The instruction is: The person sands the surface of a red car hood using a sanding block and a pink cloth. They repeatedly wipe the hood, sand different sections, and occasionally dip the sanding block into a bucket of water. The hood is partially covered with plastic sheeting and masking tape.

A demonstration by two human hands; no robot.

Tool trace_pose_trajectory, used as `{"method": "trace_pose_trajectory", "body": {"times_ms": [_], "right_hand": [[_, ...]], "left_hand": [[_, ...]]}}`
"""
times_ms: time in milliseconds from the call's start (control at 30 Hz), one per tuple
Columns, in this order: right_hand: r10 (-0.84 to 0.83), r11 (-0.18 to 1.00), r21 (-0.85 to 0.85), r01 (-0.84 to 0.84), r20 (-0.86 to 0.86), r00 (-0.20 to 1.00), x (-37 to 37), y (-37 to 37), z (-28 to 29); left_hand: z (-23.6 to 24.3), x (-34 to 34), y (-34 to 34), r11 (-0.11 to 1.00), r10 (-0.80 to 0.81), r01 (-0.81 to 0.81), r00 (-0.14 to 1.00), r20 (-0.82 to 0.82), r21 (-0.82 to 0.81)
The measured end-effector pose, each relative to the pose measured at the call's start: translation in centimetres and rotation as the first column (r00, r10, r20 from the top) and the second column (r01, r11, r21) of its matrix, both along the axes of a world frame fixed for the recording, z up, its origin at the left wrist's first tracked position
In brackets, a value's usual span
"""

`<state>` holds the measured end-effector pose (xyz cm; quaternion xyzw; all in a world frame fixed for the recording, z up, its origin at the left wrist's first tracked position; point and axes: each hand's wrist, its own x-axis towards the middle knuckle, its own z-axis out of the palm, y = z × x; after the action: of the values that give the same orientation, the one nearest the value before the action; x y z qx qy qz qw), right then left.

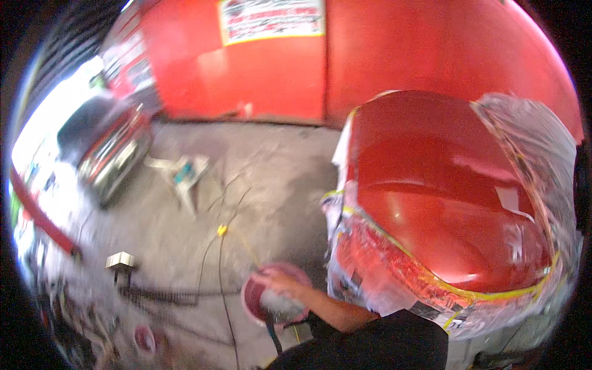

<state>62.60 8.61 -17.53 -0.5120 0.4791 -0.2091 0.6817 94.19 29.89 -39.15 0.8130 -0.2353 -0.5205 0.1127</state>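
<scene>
My right hand (279, 285) reaches from the lower right over a pink plastic bucket (253, 303), at or just above its rim. The hand is motion-blurred, so its finger shape and anything it holds are unclear. Pale, cloudy contents show inside the bucket, and a dark hose (272, 338) runs down beside it. My left hand is out of sight. To the right stands a car with a glossy red hood (425, 185), edged with yellow masking tape and wrapped in plastic sheeting (524, 129).
Red panels (401, 43) form the back wall. A dark car (98, 142) stands at left. On the floor (271, 172) are cables, a yellow connector (222, 230), a pale stand (188, 172) and a smaller pink bucket (145, 339). A boxy post (120, 262) stands lower left.
</scene>
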Motion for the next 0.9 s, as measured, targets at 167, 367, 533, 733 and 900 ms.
{"method": "trace_pose_trajectory", "body": {"times_ms": [167, 367, 533, 733, 900], "right_hand": [[-0.066, 0.994, -0.074, 0.076, 0.131, 0.989, 3.1, -10.3, -2.9], [0.003, 0.997, -0.071, -0.001, 0.015, 1.000, 0.9, -23.5, -4.7], [-0.126, 0.975, -0.206, 0.083, -0.204, 0.971, -4.8, -36.8, -1.7], [-0.349, 0.936, -0.136, 0.326, -0.225, 0.910, -8.6, -49.2, 2.8], [-0.664, 0.747, -0.246, 0.617, -0.235, 0.710, -13.7, -58.2, 0.2]], "left_hand": [[2.9, -4.1, -19.6, 0.996, -0.080, 0.078, 0.995, -0.055, -0.041], [3.0, -3.3, -33.0, 0.998, -0.062, 0.061, 0.990, -0.129, -0.013], [1.0, 0.7, -38.6, 0.999, 0.029, -0.024, 0.984, -0.178, 0.032], [-1.6, 6.1, -52.0, 0.992, 0.069, -0.049, 0.980, -0.186, 0.114], [-4.4, 9.8, -74.2, 0.990, 0.059, -0.036, 0.984, -0.170, 0.135]]}}
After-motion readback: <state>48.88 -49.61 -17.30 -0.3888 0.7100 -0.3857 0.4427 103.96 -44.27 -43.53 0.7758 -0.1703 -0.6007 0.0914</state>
